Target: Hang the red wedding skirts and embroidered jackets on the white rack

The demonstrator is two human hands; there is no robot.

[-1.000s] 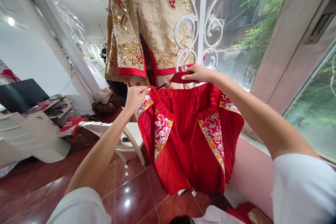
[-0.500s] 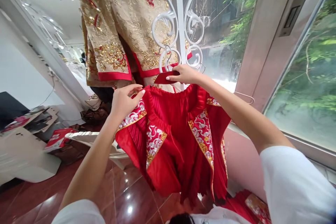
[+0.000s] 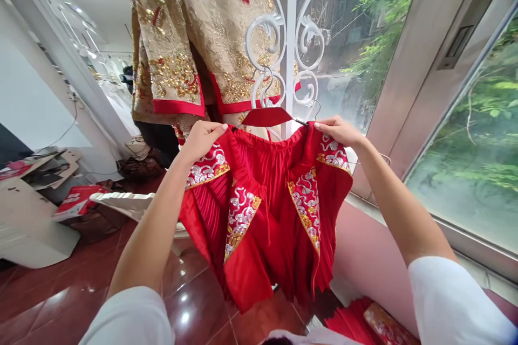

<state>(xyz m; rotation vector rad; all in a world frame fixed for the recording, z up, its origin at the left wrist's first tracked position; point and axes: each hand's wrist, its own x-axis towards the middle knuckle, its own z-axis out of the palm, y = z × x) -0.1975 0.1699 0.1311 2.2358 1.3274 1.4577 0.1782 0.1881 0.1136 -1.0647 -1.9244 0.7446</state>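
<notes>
A red pleated skirt (image 3: 279, 205) with silver and gold embroidered panels hangs open in front of me. Its gathered waistband sits along a hanger (image 3: 268, 117) with a dark red middle piece, whose hook is up at the white scrollwork. At the left end of the waistband, my left hand (image 3: 202, 144) pinches the fabric between thumb and fingers. My right hand (image 3: 339, 130) grips the waistband at the right end, close to the hanger's thin dark arm. The parts of the hanger under the cloth are hidden.
Behind the skirt hangs a beige garment (image 3: 226, 59) with gold beading and red trim. A white metal scrollwork rack (image 3: 290, 38) stands before the window. A white chair (image 3: 121, 199) is at left. More red embroidered fabric (image 3: 356, 321) lies low at right.
My right hand has left the hanger's middle and moved right to the waistband's right end. My left hand has closed on the left end. The waistband is spread a little more evenly.
</notes>
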